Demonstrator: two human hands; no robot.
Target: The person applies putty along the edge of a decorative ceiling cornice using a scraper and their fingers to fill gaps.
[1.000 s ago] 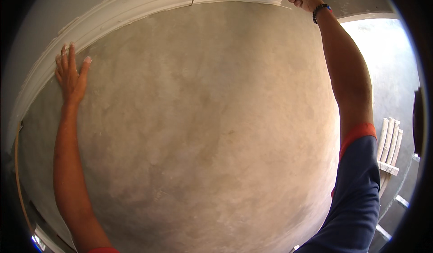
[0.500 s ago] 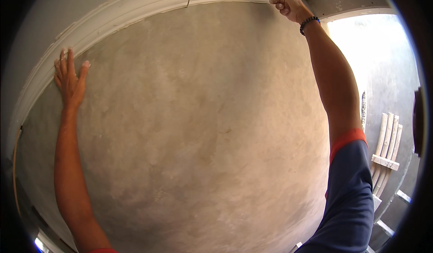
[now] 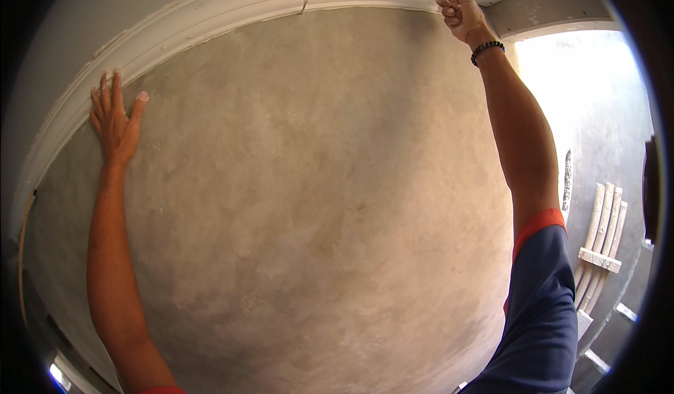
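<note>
A long white cornice moulding (image 3: 239,6) runs along the top of the plastered wall (image 3: 309,183), where it meets the ceiling. My left hand (image 3: 116,123) lies open with spread fingers against the moulding's lower edge at the left. Up at the moulding's right end, my right hand (image 3: 463,18) is closed in a pinch. Something thin seems to stick out from its fingertips, too small to make out. A nail (image 3: 304,7) juts from the moulding's lower edge between my hands. White dust coats my fingertips.
A bright opening (image 3: 562,78) lies to the right, under a grey beam (image 3: 547,8). Several pale pipes (image 3: 607,218), held by a white crosspiece (image 3: 599,260), run down the wall at the right. A thin cable or strip (image 3: 23,253) hangs at the far left.
The view has shifted slightly, so the scene sits a little lower and further right. My right hand has drawn slightly away from the moulding's end; my left hand stays against it.
</note>
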